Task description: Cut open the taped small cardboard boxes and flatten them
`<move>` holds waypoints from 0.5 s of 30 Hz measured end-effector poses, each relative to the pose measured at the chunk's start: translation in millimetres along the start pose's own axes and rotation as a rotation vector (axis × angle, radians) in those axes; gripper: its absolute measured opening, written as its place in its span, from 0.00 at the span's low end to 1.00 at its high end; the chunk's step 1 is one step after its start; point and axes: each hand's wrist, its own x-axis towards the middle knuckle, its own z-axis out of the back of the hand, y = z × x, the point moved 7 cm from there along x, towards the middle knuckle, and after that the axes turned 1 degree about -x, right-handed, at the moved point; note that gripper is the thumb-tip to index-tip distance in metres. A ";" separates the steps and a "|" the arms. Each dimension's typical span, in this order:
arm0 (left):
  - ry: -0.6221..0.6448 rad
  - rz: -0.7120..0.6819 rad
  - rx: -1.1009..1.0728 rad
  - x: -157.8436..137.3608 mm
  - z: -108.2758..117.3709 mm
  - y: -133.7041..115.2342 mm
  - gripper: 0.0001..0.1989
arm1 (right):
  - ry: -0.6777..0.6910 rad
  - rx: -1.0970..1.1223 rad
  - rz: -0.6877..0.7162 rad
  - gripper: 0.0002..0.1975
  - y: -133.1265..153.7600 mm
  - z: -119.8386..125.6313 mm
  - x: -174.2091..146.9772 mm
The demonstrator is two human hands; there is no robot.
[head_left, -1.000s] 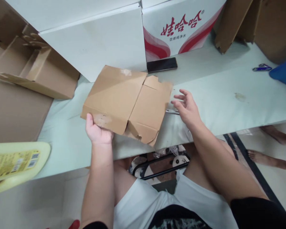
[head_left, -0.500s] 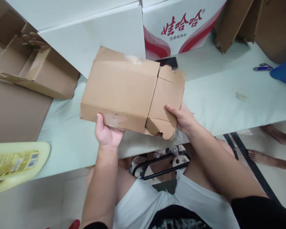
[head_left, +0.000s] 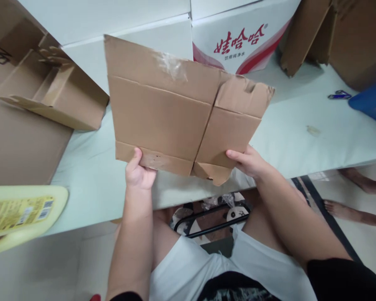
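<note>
A brown cardboard box (head_left: 158,113), partly unfolded, is held up above the covered table, tilted so its creased panels face me. Clear tape sticks to its upper panel and to its lower edge. My left hand (head_left: 140,171) grips the lower left edge, thumb on the front and the other fingers behind. On the right, my right hand (head_left: 249,161) pinches the end flap (head_left: 232,129), its thumb on top and its fingers hidden underneath. A gap runs between this flap and the main panel.
White cartons (head_left: 238,46), one with red lettering, stand behind. An open brown box (head_left: 69,92) is at left, above a yellow bottle (head_left: 25,213). At right are a small blue-purple object (head_left: 339,95), a blue item (head_left: 371,102) and another person's feet (head_left: 338,209).
The cardboard has been tipped up and opened flatter, its upper panel now showing as a separate strip. My right hand has shifted slightly right and down; my left keeps its grip.
</note>
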 end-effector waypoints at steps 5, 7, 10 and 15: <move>-0.073 0.108 0.079 -1.8 0.7 5.2 0.17 | 0.071 -0.220 -0.075 0.30 1.2 14.6 -24.4; -0.100 0.185 0.161 -2.4 1.3 9.1 0.14 | 0.054 -0.213 -0.056 0.26 7.9 15.6 -33.4; -0.021 0.248 0.367 -2.7 -2.4 10.1 0.16 | -0.106 -0.205 0.028 0.24 31.3 29.9 -48.4; 0.167 0.023 0.934 -1.3 -10.0 -2.8 0.19 | -0.907 -0.176 0.595 0.23 121.8 127.9 -107.7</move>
